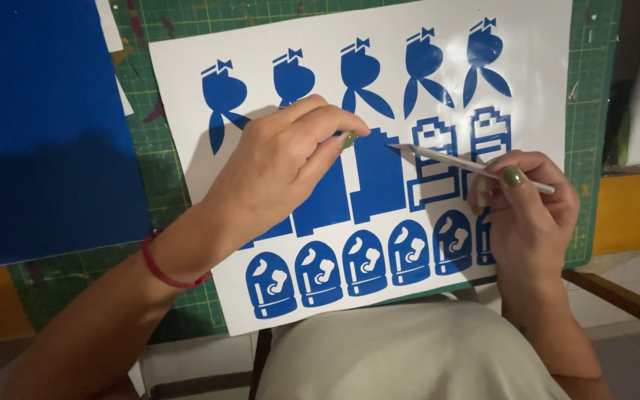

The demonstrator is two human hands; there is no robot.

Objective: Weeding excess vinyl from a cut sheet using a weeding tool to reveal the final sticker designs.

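Observation:
A white backing sheet (pixel 542 74) with rows of blue vinyl cut-out shapes lies on a green cutting mat (pixel 594 111). My left hand (pixel 283 159) presses down on the sheet's middle row, fingertips with green nails pinching at a blue rectangular piece (pixel 375 181). My right hand (pixel 527 207) grips a thin white pointed tool (pixel 446 158) like a pen. Its tip touches the upper right edge of that blue piece. The bottom row holds blue dome shapes (pixel 364 263). Bow-and-ribbon shapes (pixel 427 70) fill the top row.
A large blue vinyl sheet (pixel 38 126) lies at the left over the mat. A red cord bracelet (pixel 158 268) circles my left wrist. My lap in pale cloth (pixel 409 355) is below the table edge. A wooden chair arm (pixel 624 296) is at the right.

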